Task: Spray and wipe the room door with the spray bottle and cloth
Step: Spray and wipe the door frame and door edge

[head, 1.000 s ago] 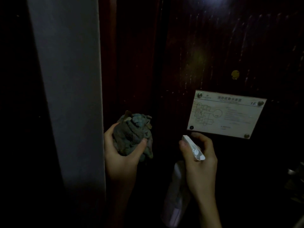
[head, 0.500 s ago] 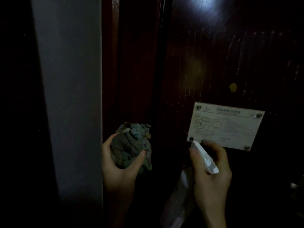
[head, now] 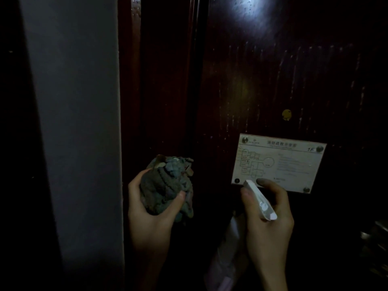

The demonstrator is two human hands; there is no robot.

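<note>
This is looking like the entrance of a guest room in a hotel or similar lodging. A dark reddish wooden door (head: 273, 70) is filling most of the view. A white evacuation sign (head: 294, 164) is hanging on it, fixed with a screw at each corner and showing a small floor plan, lines of print and the mark "1F". A small brass peephole (head: 286, 114) is sitting just above the sign. A dark wooden door frame (head: 163, 80) is running along the door's left edge, with a plain grey wall (head: 73, 122) standing beside it. Little light is reaching the spot.
</note>
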